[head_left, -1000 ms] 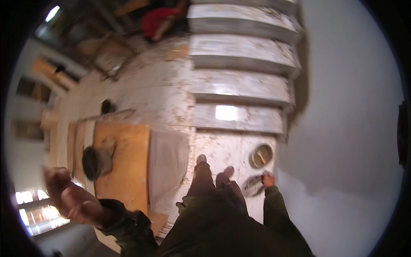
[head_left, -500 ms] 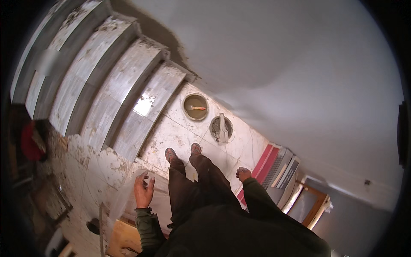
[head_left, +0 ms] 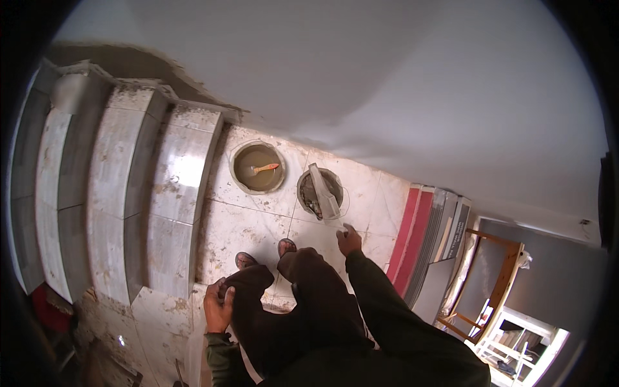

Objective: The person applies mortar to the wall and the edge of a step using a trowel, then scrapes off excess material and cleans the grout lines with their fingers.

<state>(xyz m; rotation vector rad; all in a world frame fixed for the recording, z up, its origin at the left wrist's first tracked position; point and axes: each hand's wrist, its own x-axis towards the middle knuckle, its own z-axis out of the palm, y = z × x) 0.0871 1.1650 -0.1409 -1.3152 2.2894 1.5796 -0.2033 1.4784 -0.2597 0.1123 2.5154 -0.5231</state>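
My right hand (head_left: pixel 349 239) reaches forward with nothing visible in it, fingers bent and slightly apart. Just beyond it stands a round bucket (head_left: pixel 336 181) of grey, lumpy mortar. A long, pale plastering float (head_left: pixel 327 197) lies across that bucket. To its left, a second bucket (head_left: pixel 234 169) contains murky water and a brush (head_left: pixel 265 168) with an orange handle. My left hand (head_left: pixel 218 308) is beside my left knee, thumb apart from the fingers and nothing seen in it; whether it touches the trousers I cannot tell.
Tiled steps (head_left: pixel 174 171) with dirt on them rise on the left. A grey plastered wall (head_left: pixel 387 84) runs behind the buckets. Red and grey flat boxes (head_left: pixel 422 238) lean at the right, before a wooden frame (head_left: pixel 506 277). Stained floor tiles (head_left: pixel 248 222) lie underfoot.
My view has turned, and the buckets appear larger. My knees have bent. My right hand has moved forward, close to the mortar bucket; my left hand is now at my left knee.
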